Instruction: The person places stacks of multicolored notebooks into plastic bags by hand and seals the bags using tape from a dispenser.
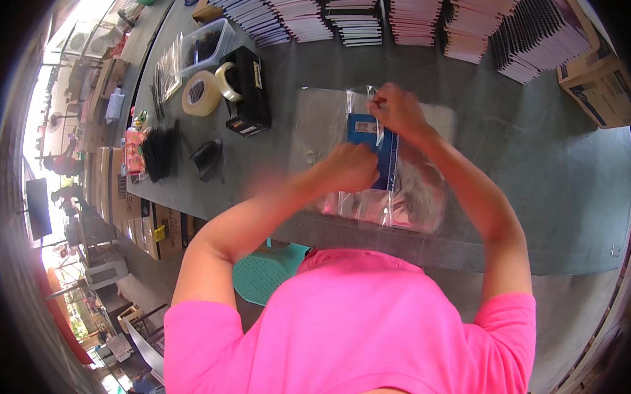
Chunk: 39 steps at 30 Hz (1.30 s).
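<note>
A blue booklet (370,138) sits partly inside a clear plastic bag (407,193) on the grey table (539,170). My left hand (350,167) is closed on the near left edge of the booklet and bag. My right hand (398,109) pinches the far top edge of the bag over the booklet. Both forearms reach in from below, above my pink shirt.
Several stacks of booklets (349,16) line the far edge. A black tape dispenser (247,90), a tape roll (201,94), a clear plastic tub (208,46) and a bundle of black items (161,150) lie at the left. A cardboard box (601,87) stands at the right. A teal stool (264,270) is under the table.
</note>
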Motion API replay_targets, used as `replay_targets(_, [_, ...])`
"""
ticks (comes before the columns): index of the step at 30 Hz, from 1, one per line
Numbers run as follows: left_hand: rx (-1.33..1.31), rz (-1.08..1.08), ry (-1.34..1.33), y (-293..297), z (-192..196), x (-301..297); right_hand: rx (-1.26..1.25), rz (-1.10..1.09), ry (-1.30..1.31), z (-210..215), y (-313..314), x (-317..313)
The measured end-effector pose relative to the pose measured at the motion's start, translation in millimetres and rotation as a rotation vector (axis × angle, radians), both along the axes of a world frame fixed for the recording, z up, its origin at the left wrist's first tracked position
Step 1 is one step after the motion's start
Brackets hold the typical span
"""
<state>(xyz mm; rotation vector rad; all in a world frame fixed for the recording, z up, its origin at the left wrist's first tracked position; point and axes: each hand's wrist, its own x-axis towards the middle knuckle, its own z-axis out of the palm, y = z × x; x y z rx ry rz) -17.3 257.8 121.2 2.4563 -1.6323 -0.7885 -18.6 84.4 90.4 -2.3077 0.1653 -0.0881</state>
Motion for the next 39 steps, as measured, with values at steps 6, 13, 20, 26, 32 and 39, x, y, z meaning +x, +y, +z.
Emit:
replay_targets(6, [-0.067, 0.073, 0.013, 6.4, -9.1, -4.3, -0.240, 0.292, -0.320, 39.5, -3.2, -46.0])
replay_targets(13, [-0.231, 0.307, 0.370, 35.0, 10.7, 10.7, -0.202, 0.352, -0.115, 16.7, 21.9, -94.5])
replay_targets(20, [-0.870, 1.148, 0.116, 206.5, -31.0, 121.5, -0.096, 0.212, 0.018, 20.8, 24.8, -81.4])
replay_targets(26, [-0.947, 1.178, 0.358, 202.3, -70.7, 114.3, -0.347, 0.190, 0.100, 28.3, 40.3, -68.3])
replay_targets(32, [-1.059, 1.257, 0.356, 179.0, -49.4, 112.8, -0.534, 0.141, 0.020, 21.6, 38.9, -77.8])
replay_targets(39, [-0.672, 1.138, -0.187, 165.6, -35.8, 108.0, -0.523, 0.113, 0.139, 18.8, 33.0, -76.4])
